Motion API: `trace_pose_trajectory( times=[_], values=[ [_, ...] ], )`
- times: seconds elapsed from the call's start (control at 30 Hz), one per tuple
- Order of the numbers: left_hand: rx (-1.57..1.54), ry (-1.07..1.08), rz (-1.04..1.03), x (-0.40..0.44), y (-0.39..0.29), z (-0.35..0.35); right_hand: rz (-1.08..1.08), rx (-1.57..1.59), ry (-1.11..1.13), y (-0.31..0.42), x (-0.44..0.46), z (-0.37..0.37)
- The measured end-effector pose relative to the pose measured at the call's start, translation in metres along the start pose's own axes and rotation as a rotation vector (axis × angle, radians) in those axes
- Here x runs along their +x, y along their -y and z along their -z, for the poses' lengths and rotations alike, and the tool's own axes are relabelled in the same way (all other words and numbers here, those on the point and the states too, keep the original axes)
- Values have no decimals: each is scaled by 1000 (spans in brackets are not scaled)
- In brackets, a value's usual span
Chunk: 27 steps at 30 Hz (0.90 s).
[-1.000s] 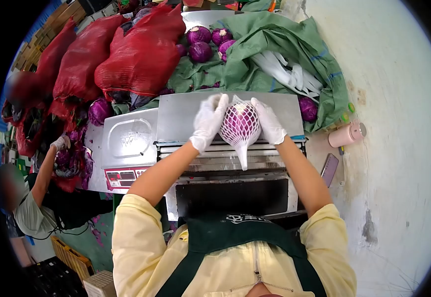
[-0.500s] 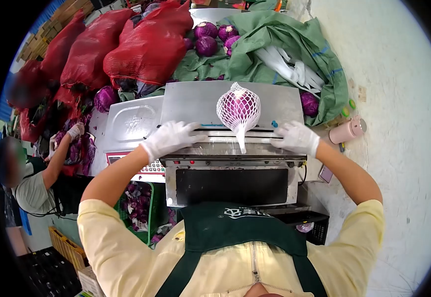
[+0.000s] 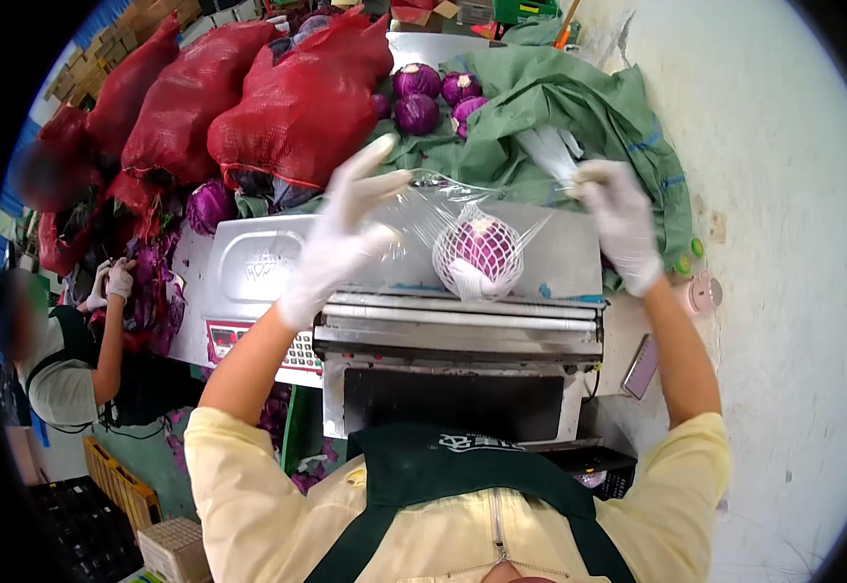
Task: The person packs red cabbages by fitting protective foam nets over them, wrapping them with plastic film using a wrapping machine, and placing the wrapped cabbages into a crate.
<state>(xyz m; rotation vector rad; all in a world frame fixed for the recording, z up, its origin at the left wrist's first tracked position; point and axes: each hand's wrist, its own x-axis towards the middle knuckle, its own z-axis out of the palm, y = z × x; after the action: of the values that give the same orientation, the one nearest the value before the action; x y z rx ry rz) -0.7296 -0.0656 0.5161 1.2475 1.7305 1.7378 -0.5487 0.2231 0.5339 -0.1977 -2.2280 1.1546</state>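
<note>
A purple cabbage point(image 3: 483, 245) in white foam netting sits on the metal plate of the wrapping machine point(image 3: 462, 330). Clear plastic film point(image 3: 433, 202) stretches up around and behind it. My left hand point(image 3: 344, 233), in a white glove, is raised at the film's left side with its fingers spread. On the right, my gloved right hand point(image 3: 620, 219) is closed with its fingertips pinched on the film's edge. The netting's gathered tail is folded over the front of the cabbage.
Red mesh sacks point(image 3: 297, 102) stand at the upper left, with loose cabbages point(image 3: 416, 115) beside them on green cloth point(image 3: 579, 87). A scale point(image 3: 258, 262) adjoins the machine's left. A phone point(image 3: 640, 367) and pink bottle point(image 3: 700, 294) lie right. A co-worker point(image 3: 83, 360) is at far left.
My hands have risen from the machine's front edge, and film now spans the space between them. The netting tail, which hung toward me, is now folded against the cabbage.
</note>
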Motion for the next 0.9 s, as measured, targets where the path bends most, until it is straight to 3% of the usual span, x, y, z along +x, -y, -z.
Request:
trace_pose_trajectory(
  times=[0.03,0.1,0.13,0.17,0.2,0.23,0.3,0.33,0.37,0.43,0.5,0.53,0.67,0.83,0.87,0.9],
  values=[
    [195,151,21,11,31,-3,218,-138,118,-46,6,-10],
    [387,414,-200,25,60,-31,503,-473,427,-85,1,-36],
    [397,400,-104,22,77,-44,235,-569,678,-66,-7,-54],
    [403,387,-3,19,89,-54,335,-288,479,-83,-27,-69],
    [386,398,72,26,89,-53,333,-285,482,-81,-31,-68],
    [283,319,122,26,81,-56,158,-161,553,-74,-34,-66],
    [-126,206,447,16,107,-69,-204,90,683,-55,-44,-54],
    [-212,313,505,9,102,-72,-387,214,741,-42,-51,-47],
    [-314,294,530,-10,97,-83,-359,311,773,-27,-66,-42],
    [-820,387,1241,-31,26,-94,-823,716,868,3,-103,-29],
    [-841,475,1412,-65,22,-102,-1275,1132,919,-1,-155,-26],
    [-837,467,1481,-82,20,-109,-1331,1109,891,2,-179,-29],
    [-1045,417,1553,-149,63,-133,-1450,1195,742,-3,-251,-45],
    [-1087,473,1299,-173,53,-110,-1447,1195,555,-14,-296,-48],
    [-648,440,1122,-185,41,-100,-1447,1200,543,-6,-298,-43],
    [-225,395,913,-196,29,-91,-1462,1334,377,4,-297,-37]
  ],
)
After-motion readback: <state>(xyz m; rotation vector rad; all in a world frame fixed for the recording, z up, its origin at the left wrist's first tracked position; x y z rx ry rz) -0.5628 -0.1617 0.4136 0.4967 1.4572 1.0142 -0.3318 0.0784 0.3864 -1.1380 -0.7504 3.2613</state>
